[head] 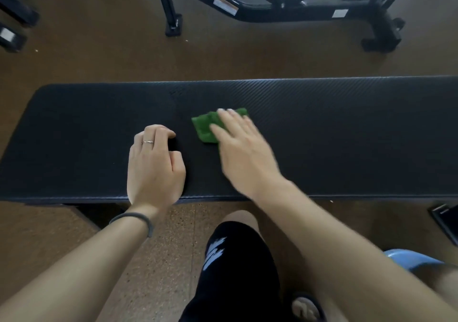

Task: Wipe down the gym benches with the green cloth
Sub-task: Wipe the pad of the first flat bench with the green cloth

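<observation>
Two hands on a black gym bench

The right hand (238, 145) presses flat on the green cloth (205, 128) atop the bench (347, 135); just beside it, the left hand (155, 165) rests with curled fingers, holding nothing

A gym — padded black bench (322, 135), black steel exercise-machine frame (285, 6) behind, brown speckled rubber floor (99, 56)

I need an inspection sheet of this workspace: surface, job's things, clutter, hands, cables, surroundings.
Surface: black bench pad, flat, textured.
Job's things: green cloth lies on the pad, partly under the right hand.
Clutter: nothing seen on the pad.
Hands: right hand presses the cloth with straight fingers; left hand rests on the pad, fingers curled, holding nothing.
Cables: nothing seen.
Surroundings: brown floor; black equipment frame behind; blue object at lower right.
</observation>
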`<action>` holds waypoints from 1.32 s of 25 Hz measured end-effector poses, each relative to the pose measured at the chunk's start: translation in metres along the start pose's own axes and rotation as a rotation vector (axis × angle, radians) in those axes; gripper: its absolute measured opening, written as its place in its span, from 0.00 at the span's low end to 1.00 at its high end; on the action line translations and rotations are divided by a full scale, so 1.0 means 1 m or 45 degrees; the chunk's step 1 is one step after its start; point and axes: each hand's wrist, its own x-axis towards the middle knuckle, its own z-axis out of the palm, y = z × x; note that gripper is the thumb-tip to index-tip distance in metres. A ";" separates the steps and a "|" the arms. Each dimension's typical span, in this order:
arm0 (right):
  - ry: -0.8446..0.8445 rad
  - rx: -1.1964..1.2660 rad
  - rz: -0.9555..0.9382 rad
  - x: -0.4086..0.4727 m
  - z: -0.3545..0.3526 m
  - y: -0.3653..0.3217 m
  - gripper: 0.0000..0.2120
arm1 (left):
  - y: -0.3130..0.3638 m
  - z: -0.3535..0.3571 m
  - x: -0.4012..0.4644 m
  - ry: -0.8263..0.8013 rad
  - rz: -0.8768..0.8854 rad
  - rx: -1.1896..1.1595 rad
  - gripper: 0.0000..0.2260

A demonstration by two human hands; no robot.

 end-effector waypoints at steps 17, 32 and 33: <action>-0.157 -0.016 -0.656 -0.056 -0.013 0.032 0.24 | -0.011 -0.021 -0.009 0.058 -0.004 0.132 0.11; -0.134 -0.087 -0.744 -0.035 0.007 -0.031 0.21 | -0.167 -0.076 0.024 -0.026 -0.157 0.257 0.09; -0.122 -0.110 -0.667 -0.040 0.003 -0.028 0.21 | -0.171 -0.074 0.028 -0.009 -0.151 0.227 0.08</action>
